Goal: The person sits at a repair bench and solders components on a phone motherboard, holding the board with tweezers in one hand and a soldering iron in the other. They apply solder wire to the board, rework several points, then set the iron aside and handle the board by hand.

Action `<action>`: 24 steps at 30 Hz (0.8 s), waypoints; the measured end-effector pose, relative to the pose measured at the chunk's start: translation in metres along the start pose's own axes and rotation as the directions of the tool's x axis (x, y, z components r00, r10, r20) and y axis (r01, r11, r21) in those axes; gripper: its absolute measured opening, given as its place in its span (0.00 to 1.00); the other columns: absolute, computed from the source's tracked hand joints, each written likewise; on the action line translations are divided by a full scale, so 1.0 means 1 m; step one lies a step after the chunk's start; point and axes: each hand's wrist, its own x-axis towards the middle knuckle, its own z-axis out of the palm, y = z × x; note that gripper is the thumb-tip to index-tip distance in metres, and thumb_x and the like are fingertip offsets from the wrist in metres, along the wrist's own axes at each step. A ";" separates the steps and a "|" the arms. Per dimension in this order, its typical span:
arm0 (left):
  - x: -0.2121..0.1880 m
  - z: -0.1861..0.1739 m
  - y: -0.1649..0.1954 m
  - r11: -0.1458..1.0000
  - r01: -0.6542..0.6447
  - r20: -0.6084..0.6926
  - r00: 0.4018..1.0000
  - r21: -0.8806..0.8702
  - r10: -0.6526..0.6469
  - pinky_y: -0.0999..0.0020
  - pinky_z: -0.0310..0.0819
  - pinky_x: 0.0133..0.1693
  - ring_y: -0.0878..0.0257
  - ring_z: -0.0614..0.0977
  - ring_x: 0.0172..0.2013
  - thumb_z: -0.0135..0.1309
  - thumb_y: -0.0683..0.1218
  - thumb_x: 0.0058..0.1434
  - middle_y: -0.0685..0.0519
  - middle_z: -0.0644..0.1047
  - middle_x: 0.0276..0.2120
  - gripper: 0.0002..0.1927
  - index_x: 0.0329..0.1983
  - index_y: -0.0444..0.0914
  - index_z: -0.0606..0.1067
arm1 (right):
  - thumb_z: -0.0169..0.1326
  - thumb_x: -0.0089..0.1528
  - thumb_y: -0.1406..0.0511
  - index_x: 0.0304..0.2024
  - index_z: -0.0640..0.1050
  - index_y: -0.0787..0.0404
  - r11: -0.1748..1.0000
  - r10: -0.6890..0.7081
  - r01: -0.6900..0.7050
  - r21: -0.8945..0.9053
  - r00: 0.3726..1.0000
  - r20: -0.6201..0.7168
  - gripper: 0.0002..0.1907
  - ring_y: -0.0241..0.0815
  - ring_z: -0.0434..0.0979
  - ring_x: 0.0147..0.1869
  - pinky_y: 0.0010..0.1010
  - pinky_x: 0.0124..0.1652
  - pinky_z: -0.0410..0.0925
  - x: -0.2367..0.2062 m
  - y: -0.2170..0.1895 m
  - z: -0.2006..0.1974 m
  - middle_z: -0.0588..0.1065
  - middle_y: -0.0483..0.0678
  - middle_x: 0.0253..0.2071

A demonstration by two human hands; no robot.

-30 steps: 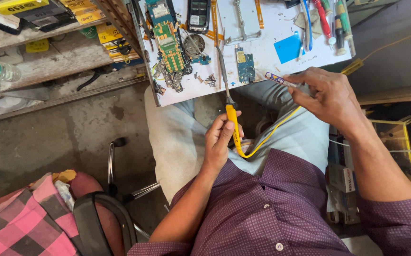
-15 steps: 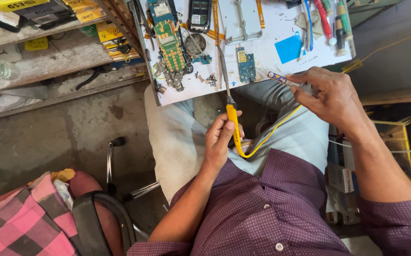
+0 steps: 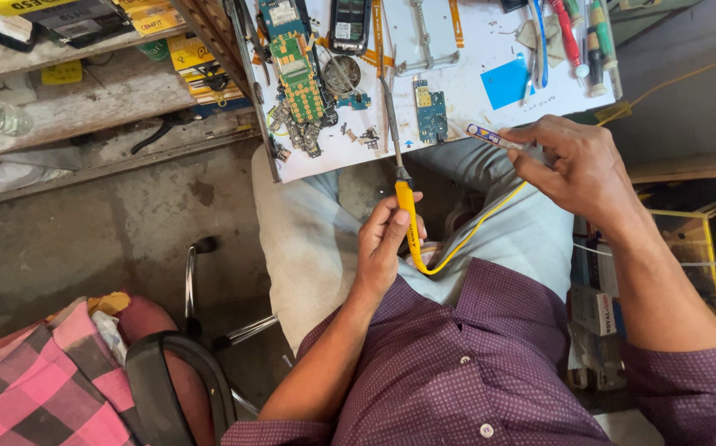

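Two hands are busy here, and each one holds a different thing. The left hand (image 3: pixel 384 248) is closed around the yellow handle of a soldering iron (image 3: pixel 406 216), over the lap; the thin metal shaft goes up from the fingers, and its tip lies on the white work board (image 3: pixel 465 103), just beside a small blue circuit board (image 3: pixel 432 111). The grip is like for a pen, low on the handle, probably so the hot end stays far from the skin. The yellow cable (image 3: pixel 473 235) of the iron makes a loop under this hand and then runs up to the right, passing below the right hand (image 3: pixel 576 169).

The right hand pinches a thin tube (image 3: pixel 490 136) between thumb and fingers at the near edge of the board. The tube is white with blue and orange marks, and its free end points left toward the blue circuit board. It is too small to tell what kind of tube it is.

Further out, the work board carries a long green circuit board (image 3: pixel 296 70), many small loose parts, a blue square pad (image 3: pixel 508 83) and some screwdrivers (image 3: pixel 576 33) in the far right corner. They lie above the working spot, so the near edge stays free for the hands. On the left there are wooden shelves (image 3: pixel 85 91), and below them a chair with a pink checked cloth (image 3: pixel 19 396).
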 end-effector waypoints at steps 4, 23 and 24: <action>0.000 0.000 0.000 1.000 0.007 -0.003 1.000 0.015 -0.007 0.72 0.72 0.43 0.68 0.76 0.37 0.47 0.52 0.76 0.53 0.76 0.34 0.22 0.61 0.31 0.71 | 0.62 0.64 0.66 0.48 0.83 0.63 1.000 0.016 -0.016 -0.016 1.000 -0.008 0.11 0.37 0.64 0.22 0.31 0.25 0.59 0.000 0.000 0.000 0.73 0.50 0.30; -0.001 0.000 -0.001 1.000 0.015 0.004 1.000 -0.010 -0.015 0.72 0.71 0.43 0.68 0.76 0.37 0.47 0.53 0.76 0.53 0.76 0.35 0.22 0.62 0.31 0.71 | 0.62 0.62 0.66 0.51 0.83 0.59 1.000 -0.008 0.008 0.023 1.000 0.020 0.14 0.38 0.67 0.23 0.29 0.26 0.62 -0.002 -0.002 0.002 0.76 0.50 0.33; -0.001 0.000 -0.001 1.000 0.014 0.005 1.000 -0.006 -0.014 0.72 0.71 0.43 0.68 0.76 0.37 0.47 0.53 0.76 0.53 0.76 0.35 0.22 0.62 0.31 0.71 | 0.62 0.62 0.66 0.51 0.83 0.60 1.000 -0.008 0.008 0.029 1.000 0.020 0.14 0.38 0.67 0.22 0.29 0.26 0.62 -0.002 -0.002 0.002 0.76 0.50 0.34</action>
